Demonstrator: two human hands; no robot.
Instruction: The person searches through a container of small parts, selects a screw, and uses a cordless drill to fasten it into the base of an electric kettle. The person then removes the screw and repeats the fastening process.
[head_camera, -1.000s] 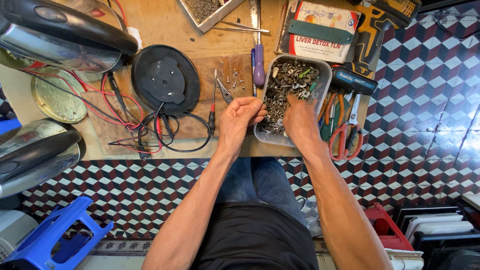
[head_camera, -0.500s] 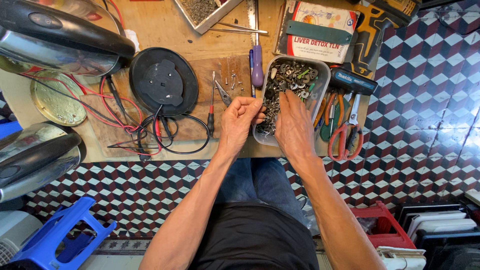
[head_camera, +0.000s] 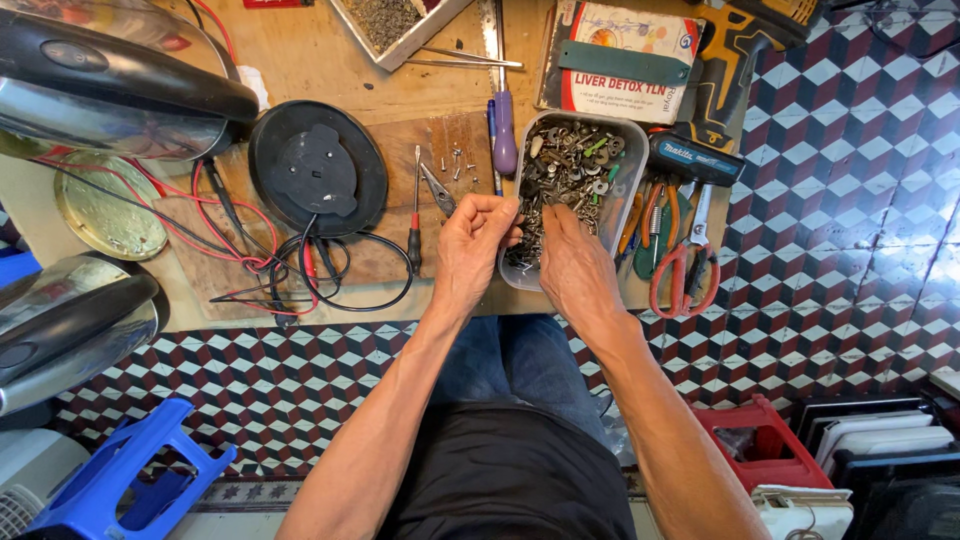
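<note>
From the head view, the tub (head_camera: 572, 190) of mixed screws sits at the desk (head_camera: 330, 60) edge nearest the person; the left hand (head_camera: 472, 245) pinches something too small to tell at its rim, and the right hand (head_camera: 572, 265) lies spread, fingertips in the screws. A careless rake could likely tip the tub off the edge or prick a finger.

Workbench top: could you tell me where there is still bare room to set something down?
Bare wood shows on the workbench between the kettle and the grey tray, and along the front edge below the cables. It is crowded around the screw container, where the left hand and right hand work, and by the scissors.
</note>
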